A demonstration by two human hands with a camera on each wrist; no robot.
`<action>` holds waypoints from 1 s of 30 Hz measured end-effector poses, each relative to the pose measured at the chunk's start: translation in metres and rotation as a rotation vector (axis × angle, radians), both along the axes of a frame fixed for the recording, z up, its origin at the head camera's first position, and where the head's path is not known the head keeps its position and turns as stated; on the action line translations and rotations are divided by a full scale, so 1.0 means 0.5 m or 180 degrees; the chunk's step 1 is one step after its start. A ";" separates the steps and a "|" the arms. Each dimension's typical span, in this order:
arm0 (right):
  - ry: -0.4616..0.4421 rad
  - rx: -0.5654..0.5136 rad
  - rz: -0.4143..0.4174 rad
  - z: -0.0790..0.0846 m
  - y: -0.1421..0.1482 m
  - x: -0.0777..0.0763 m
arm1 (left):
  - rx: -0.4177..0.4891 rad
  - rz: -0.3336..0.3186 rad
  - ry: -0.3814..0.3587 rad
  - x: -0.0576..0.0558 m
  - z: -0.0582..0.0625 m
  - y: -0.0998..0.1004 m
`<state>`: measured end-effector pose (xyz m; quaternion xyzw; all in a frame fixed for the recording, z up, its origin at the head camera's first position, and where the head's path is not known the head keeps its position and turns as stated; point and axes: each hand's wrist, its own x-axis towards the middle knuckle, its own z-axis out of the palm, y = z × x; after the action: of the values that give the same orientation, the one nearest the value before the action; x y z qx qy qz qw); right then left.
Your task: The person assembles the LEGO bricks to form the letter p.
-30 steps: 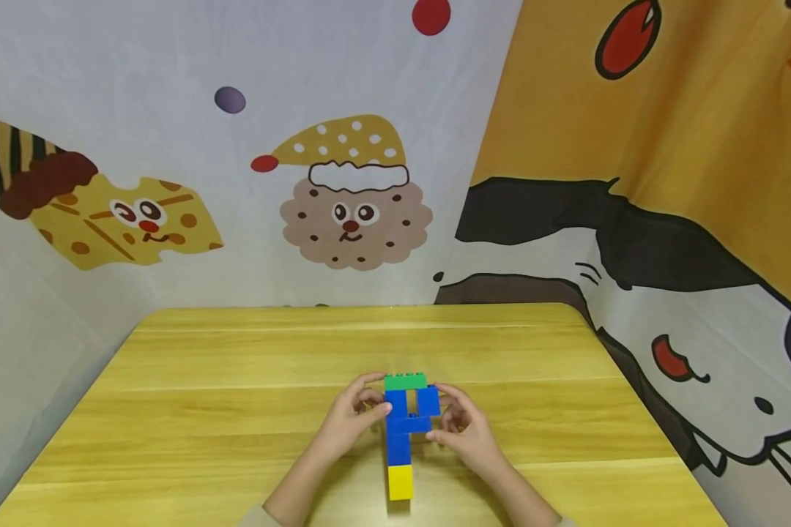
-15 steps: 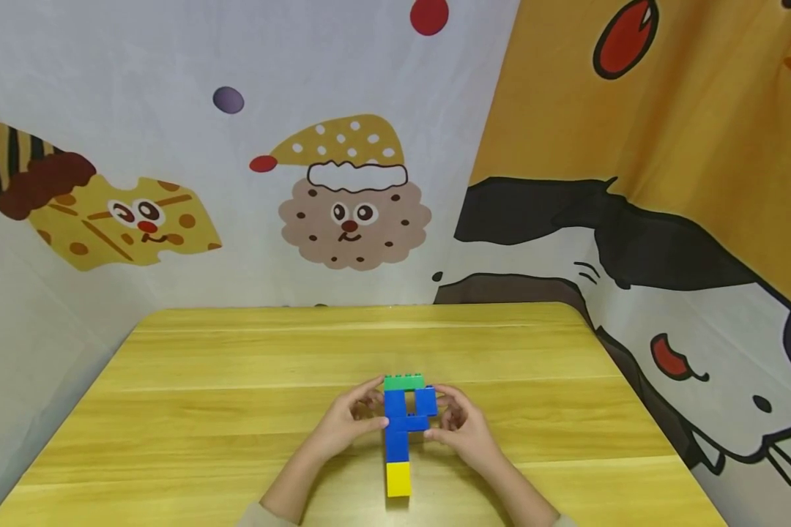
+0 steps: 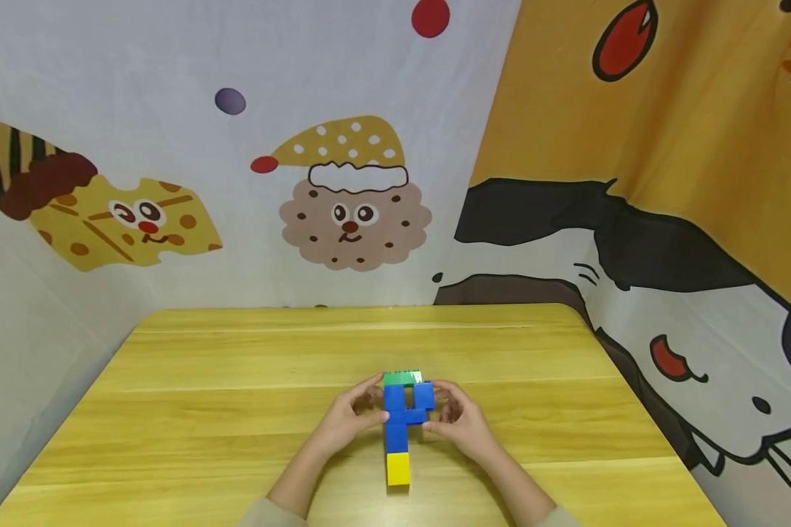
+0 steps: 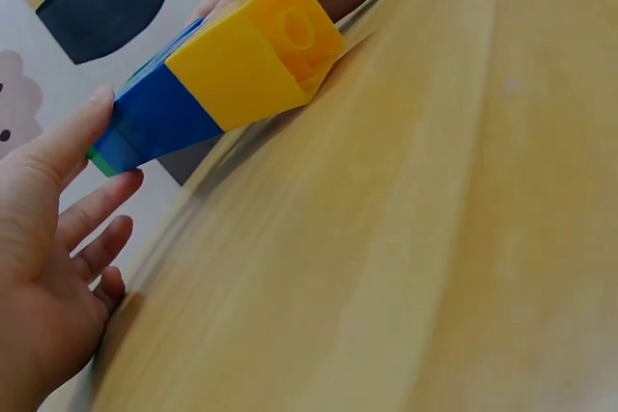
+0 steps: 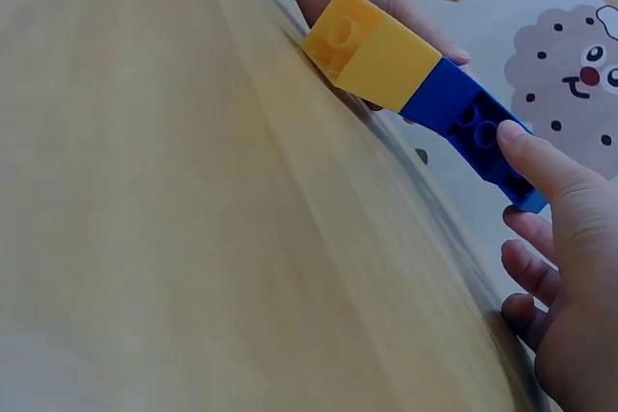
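Note:
Between my hands stands a P-shaped build of toy building blocks. A green block (image 3: 403,378) tops it, blue blocks (image 3: 396,438) form the stem and loop, and a yellow block (image 3: 398,469) makes the near end. My left hand (image 3: 344,423) pinches the upper left side, thumb on a blue block. On the other side, my right hand (image 3: 464,423) pinches the loop, its thumb at the lower blue corner. The yellow block's hollow underside (image 4: 297,34) shows in the left wrist view. Whether that end touches the table I cannot tell.
A wood-grain table (image 3: 237,366) lies under the hands and extends to both sides. Behind it hangs a cloth backdrop (image 3: 171,44) with cartoon prints, reaching down to the table's far edge. An orange-and-black printed cloth (image 3: 567,132) is at the right.
The block build has shifted slightly away from me and looks a little more foreshortened. My left thumb has slid a little down its side; both hands keep their hold.

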<state>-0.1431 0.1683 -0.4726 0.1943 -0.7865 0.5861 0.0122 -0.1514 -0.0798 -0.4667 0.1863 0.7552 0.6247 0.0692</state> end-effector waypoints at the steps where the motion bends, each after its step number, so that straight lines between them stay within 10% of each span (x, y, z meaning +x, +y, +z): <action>1: -0.0019 0.0005 -0.0006 0.000 0.001 -0.003 | 0.0011 0.0019 0.0026 -0.004 -0.006 0.002; 10: -0.0086 0.0214 -0.0005 -0.001 0.006 -0.030 | -0.0126 0.0141 0.0302 -0.052 -0.079 0.007; 30: -0.0080 0.0915 -0.0223 -0.075 0.027 -0.077 | -0.0807 -0.0022 0.0521 -0.056 -0.078 0.010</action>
<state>-0.1816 0.1818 -0.5100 0.1591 -0.8688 0.4690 -0.0050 -0.1794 -0.0750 -0.5055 0.2289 0.8305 0.5068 0.0325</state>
